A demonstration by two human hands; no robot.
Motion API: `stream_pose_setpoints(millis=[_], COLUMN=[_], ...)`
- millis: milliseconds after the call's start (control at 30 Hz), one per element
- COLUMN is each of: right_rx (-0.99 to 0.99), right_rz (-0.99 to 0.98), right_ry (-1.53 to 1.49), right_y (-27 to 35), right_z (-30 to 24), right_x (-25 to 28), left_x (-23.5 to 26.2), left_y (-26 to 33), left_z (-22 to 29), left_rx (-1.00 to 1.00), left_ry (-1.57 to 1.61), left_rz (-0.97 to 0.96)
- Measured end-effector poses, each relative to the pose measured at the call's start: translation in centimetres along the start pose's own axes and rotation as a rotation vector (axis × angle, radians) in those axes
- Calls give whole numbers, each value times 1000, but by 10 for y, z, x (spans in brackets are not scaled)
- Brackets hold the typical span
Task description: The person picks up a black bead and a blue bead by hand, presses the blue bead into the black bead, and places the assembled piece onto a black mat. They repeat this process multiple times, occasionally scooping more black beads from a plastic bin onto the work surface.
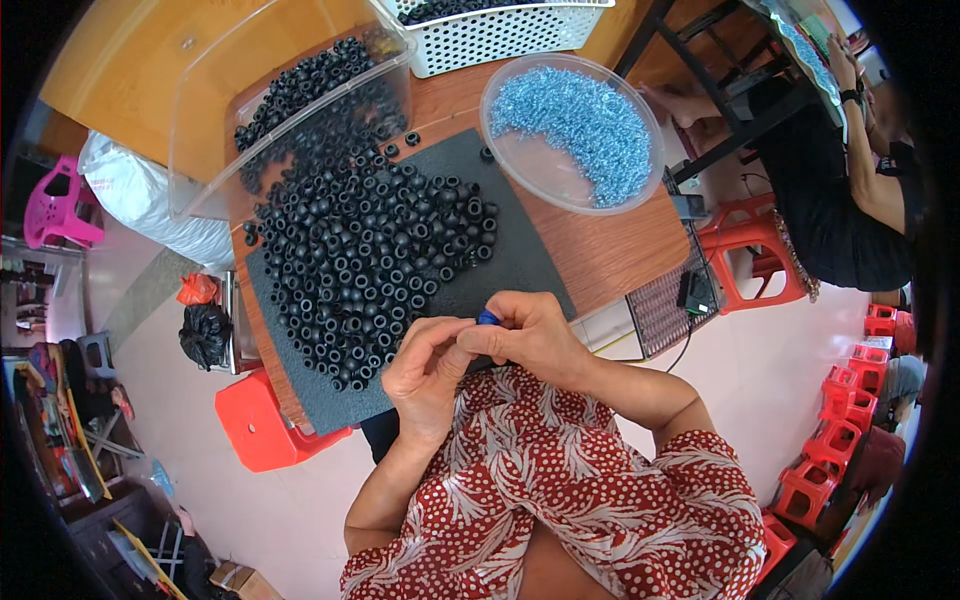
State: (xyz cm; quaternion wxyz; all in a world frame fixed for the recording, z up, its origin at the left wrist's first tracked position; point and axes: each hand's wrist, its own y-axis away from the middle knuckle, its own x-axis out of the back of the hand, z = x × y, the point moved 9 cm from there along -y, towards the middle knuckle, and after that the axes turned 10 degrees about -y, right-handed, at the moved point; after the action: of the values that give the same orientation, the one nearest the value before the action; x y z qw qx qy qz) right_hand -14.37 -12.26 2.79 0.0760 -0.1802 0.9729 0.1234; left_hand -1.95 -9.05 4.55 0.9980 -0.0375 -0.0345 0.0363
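My left hand (428, 372) and my right hand (530, 338) meet in front of my body, at the near edge of a dark grey mat (515, 250). Both are closed, their thumbs and fingertips pinched together. A small dark blue piece (488, 318) shows at the right fingertips; whether it is held or wrapped round a finger, I cannot tell. Anything else between the fingertips is hidden. Just beyond my hands, a large heap of black ring-like pieces (365, 265) with round holes covers much of the mat.
A clear plastic bin (190, 150) lies tipped at the far left, black pieces spilling out. Small light-blue pieces (575, 105) fill part of a round clear tray (520, 165). Behind stands a white perforated basket (490, 40). Red stools (255, 420) flank the wooden table (620, 240); another person (850, 200) sits right.
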Motion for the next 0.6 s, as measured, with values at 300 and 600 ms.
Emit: stream_pose_setpoints(millis=[300,600], right_rx=[-18,84], right_rz=[-20,51], right_ry=[-164,142], right_y=[2,1], right_z=[-5,-15], right_x=[-5,4], left_x=[-4,-6], left_y=[-1,0], left_z=[-21,-22], left_rx=[211,230], left_ry=[354,313], left_rz=[16,-4])
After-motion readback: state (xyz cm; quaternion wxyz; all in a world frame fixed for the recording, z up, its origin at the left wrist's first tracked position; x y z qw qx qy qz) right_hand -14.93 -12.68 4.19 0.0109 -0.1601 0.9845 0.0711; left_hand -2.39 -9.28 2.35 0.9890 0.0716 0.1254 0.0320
